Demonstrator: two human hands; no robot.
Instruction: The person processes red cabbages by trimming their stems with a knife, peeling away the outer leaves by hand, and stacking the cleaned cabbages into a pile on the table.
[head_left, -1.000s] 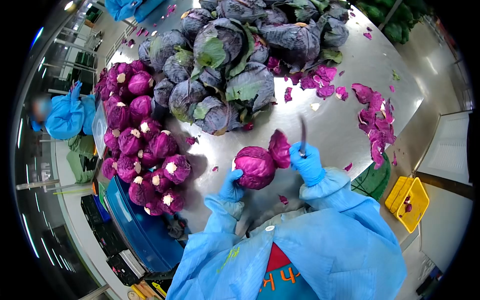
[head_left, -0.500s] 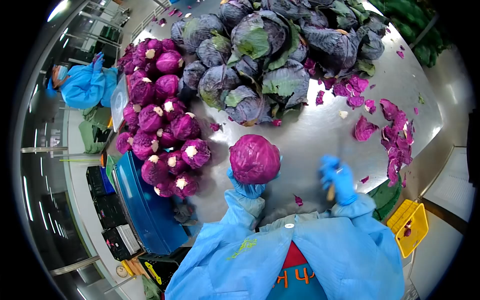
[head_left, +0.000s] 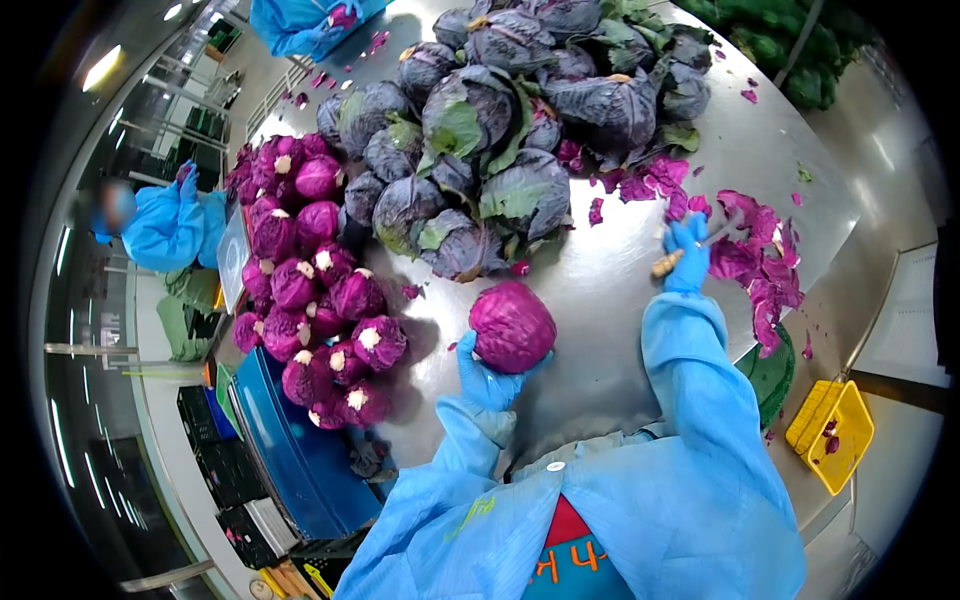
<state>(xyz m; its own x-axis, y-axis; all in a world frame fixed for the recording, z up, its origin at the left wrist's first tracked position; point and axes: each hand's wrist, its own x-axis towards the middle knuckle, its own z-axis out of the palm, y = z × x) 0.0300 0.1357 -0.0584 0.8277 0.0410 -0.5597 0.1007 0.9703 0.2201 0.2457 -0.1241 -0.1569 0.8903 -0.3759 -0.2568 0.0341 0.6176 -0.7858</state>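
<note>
My left hand [head_left: 488,382], in a blue glove, cups a round, peeled purple cabbage [head_left: 512,327] from below, over the metal table [head_left: 600,330]. Farther right, my gloved right hand [head_left: 687,252] is wrapped round the wooden handle of a knife [head_left: 667,264]; its blade points right, toward loose purple leaves [head_left: 765,265]. Left of the held cabbage lies a pile of trimmed purple cabbages [head_left: 294,283] with pale cut stems. Beyond my hands are heaped darker, untrimmed cabbages [head_left: 468,108] with green outer leaves.
A blue bin [head_left: 300,440] stands at the table's left edge, and a yellow basket [head_left: 832,430] with scraps is at the lower right. One co-worker [head_left: 165,225] in blue is at the left; another person's blue sleeves [head_left: 300,25] show at the top.
My right hand has moved away from my body, up and slightly right to the loose leaves, with the knife. The view has shifted, and another person's sleeves have appeared at the top.
</note>
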